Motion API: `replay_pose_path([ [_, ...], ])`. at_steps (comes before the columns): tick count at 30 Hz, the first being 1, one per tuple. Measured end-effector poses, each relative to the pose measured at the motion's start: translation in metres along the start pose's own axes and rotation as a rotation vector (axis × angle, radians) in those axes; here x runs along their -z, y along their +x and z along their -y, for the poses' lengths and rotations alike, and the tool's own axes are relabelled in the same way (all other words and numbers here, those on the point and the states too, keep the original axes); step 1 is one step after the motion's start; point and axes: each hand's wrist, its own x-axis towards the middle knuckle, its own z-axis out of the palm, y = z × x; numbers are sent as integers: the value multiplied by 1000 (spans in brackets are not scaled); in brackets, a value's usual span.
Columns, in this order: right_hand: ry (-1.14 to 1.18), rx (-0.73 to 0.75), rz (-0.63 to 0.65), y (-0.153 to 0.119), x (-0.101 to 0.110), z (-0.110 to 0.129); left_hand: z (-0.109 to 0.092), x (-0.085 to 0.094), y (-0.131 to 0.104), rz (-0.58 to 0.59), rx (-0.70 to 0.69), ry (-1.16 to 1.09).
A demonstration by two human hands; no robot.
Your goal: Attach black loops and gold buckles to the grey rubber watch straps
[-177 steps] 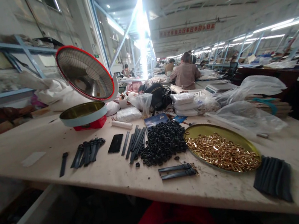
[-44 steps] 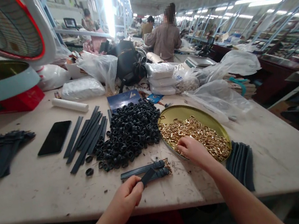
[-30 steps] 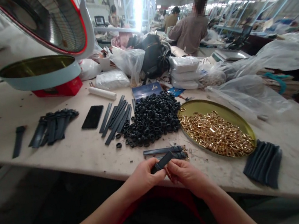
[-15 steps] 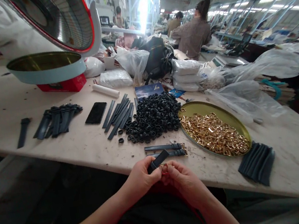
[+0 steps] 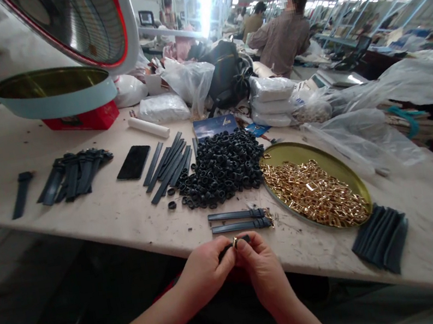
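Head view, bench edge nearest the wearer. Item: one narrow blue-black flat strap, leather-like in look, held between the hands, with a small gold-coloured metal buckle at it. Left hand: fingers pinched on the strap, left of the buckle. Right hand: thumb and fingers pinched on it from the right, the two hands close together; exact fingertip contact partly hidden. Handling, as judged: strap light, bendable yet springy, hardly fragile; buckle hard, smooth, likely to slip. Best hold: strap by its flat faces close to the buckle, buckle by its frame. Just beyond: two blue-black straps with gold-coloured buckles, lying side by side. Right: round gold-toned metal tray of loose gold-coloured buckles.
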Motion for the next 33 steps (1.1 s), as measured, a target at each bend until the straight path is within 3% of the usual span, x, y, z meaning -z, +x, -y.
replay_pose_path([
  [6,-72,107,-134,7,5,4,-3,0,6,79,76,-119],
  [13,-175,85,-46,3,4,-1,-3,0,10,120,166,-395],
  [19,-114,-49,57,0,6,3,5,-7,12,152,215,-506],
  [21,-279,52,13,-3,7,4,5,-9,11,159,244,-524],
  [24,-664,422,-85,-10,10,4,4,-11,6,119,221,-460],
  [26,-804,582,-75,-14,12,6,1,-11,0,61,175,-361],
  [28,-780,507,-13,-17,13,8,-3,-8,-6,36,144,-284],
  [31,-595,230,87,-20,12,10,-8,-3,-14,74,109,-285],
  [33,-533,185,106,-22,10,9,-10,0,-17,98,111,-322],
])
